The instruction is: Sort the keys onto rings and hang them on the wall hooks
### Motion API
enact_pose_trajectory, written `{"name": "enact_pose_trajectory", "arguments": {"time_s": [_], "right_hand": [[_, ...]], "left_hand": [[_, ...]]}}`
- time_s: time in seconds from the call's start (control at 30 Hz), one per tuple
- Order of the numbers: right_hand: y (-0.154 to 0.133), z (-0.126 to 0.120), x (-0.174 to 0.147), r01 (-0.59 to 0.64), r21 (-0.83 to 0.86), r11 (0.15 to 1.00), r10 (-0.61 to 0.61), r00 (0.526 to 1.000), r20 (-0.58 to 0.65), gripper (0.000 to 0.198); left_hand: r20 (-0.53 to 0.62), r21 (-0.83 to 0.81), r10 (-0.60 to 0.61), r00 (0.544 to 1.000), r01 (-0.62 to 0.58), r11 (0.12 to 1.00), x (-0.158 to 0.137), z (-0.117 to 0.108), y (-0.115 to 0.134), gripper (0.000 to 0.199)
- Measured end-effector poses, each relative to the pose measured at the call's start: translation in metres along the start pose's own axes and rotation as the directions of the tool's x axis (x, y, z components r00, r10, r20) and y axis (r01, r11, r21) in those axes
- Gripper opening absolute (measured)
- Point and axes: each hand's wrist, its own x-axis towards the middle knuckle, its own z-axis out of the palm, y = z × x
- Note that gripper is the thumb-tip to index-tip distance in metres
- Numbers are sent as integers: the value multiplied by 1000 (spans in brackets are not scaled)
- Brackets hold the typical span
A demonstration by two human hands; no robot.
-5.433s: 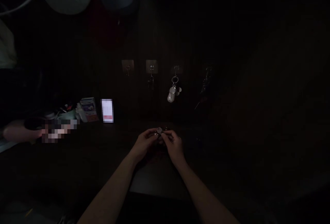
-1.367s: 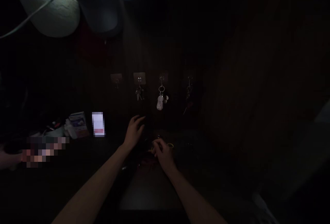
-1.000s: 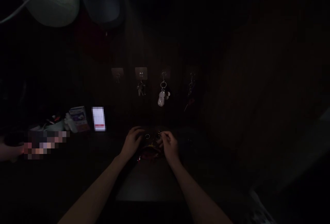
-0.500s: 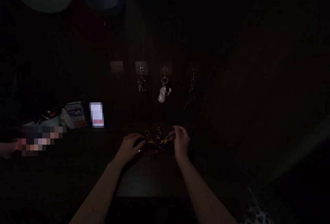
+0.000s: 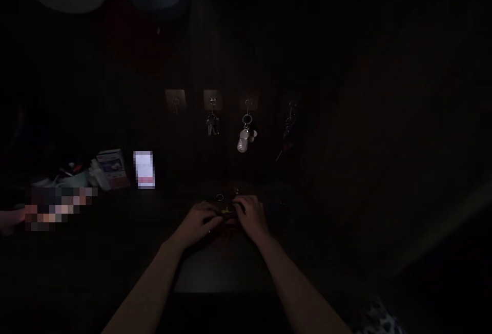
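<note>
Yellow strand (image 5: 225,210), silvery keys (image 5: 210,127)

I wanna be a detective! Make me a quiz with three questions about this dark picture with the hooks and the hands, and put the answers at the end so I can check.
1. How many hooks are in the row on the wall?
2. True or false: in the picture, the yellow thing is between the left hand and the right hand.
3. What is just left of the bright screen in the picture?
A) a ball
B) a box
C) a teapot

Key: 1. Four; 2. True; 3. B
</note>
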Motion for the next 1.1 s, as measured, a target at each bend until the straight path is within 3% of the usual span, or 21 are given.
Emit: {"name": "enact_pose_trajectory", "arguments": {"time_s": [0.17, 0.33, 0.5, 0.7, 0.87, 1.1], "right_hand": [[-2, 3, -4, 129, -111, 985, -112, 983, 144, 23], [-1, 3, -4, 132, -62, 989, -124, 984, 126, 25], [-3, 7, -1, 107, 188, 976, -126, 988, 90, 28], [-10, 11, -1, 89, 577, 812, -164, 983, 79, 23], [-15, 7, -1, -2, 700, 714, -89, 992, 93, 19], [-19, 1, 1, -156, 771, 618, 92, 988, 125, 16]], "left_hand": [[-25, -33, -54, 998, 54, 998, 0, -1, 0, 31], [-74, -49, -108, 991, 104, 993, 1, -3, 3, 32], [-199, -64, -158, 967, 148, 987, 0, 3, -7, 25], [-172, -110, -121, 978, 103, 989, -1, 7, -13, 35], [-148, -158, -196, 969, 172, 972, 1, 5, -5, 25], [-124, -365, -319, 940, 256, 895, 5, 0, 5, 25]]}}
